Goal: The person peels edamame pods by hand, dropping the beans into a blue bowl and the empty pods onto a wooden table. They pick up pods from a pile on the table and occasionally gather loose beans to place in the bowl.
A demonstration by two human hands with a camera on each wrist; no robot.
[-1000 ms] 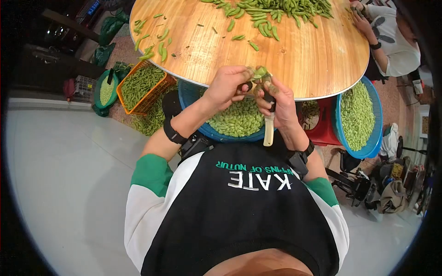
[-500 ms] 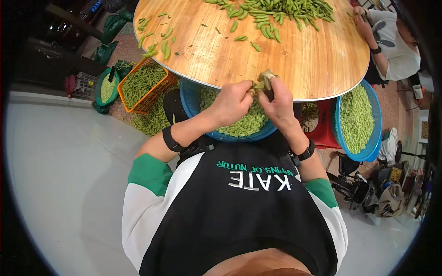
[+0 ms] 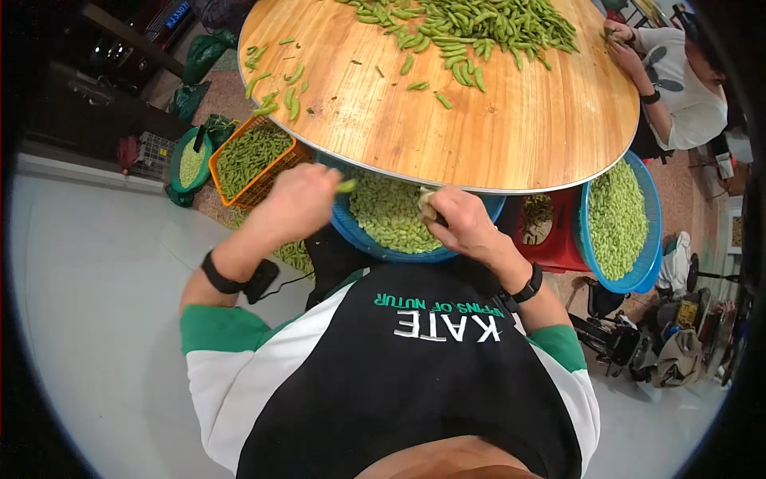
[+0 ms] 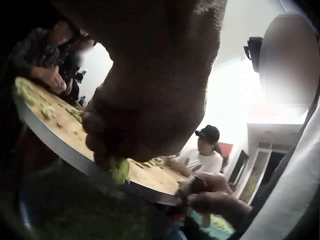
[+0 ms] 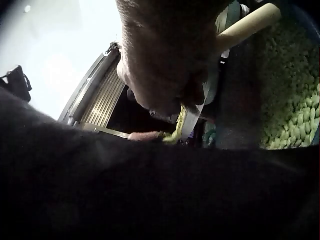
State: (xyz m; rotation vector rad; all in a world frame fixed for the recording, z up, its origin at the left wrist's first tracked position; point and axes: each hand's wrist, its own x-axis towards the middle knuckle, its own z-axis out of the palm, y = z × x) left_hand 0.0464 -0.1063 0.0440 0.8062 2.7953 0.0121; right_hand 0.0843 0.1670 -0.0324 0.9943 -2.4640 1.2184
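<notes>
My left hand (image 3: 297, 203) is out to the left of the blue basin (image 3: 447, 254), a green soybean pod (image 3: 347, 186) pinched in its fingertips. In the left wrist view that pod (image 4: 120, 171) pokes out below the dark, shaded fingers. Over the basin's right part, just below the table edge, my right hand (image 3: 467, 223) grips a knife. Its cream handle (image 5: 250, 27) sticks out of the fist in the right wrist view, and a pale blade (image 5: 192, 120) shows below the fingers beside a yellow-green strip (image 5: 175, 131). Shelled green beans (image 3: 391, 211) fill the basin.
A round wooden table (image 3: 479, 136) curves ahead, bearing a heap of pods (image 3: 503, 28). An orange crate (image 3: 259, 188) of pods stands left. At right are a red stool (image 3: 562, 239), another blue basin (image 3: 656, 255) of beans, and a person (image 3: 678, 88) at the table.
The hands were together at the table edge over the basin; now they are apart. My left hand has swung left with a pod, and my right hand has come lower, toward my body.
</notes>
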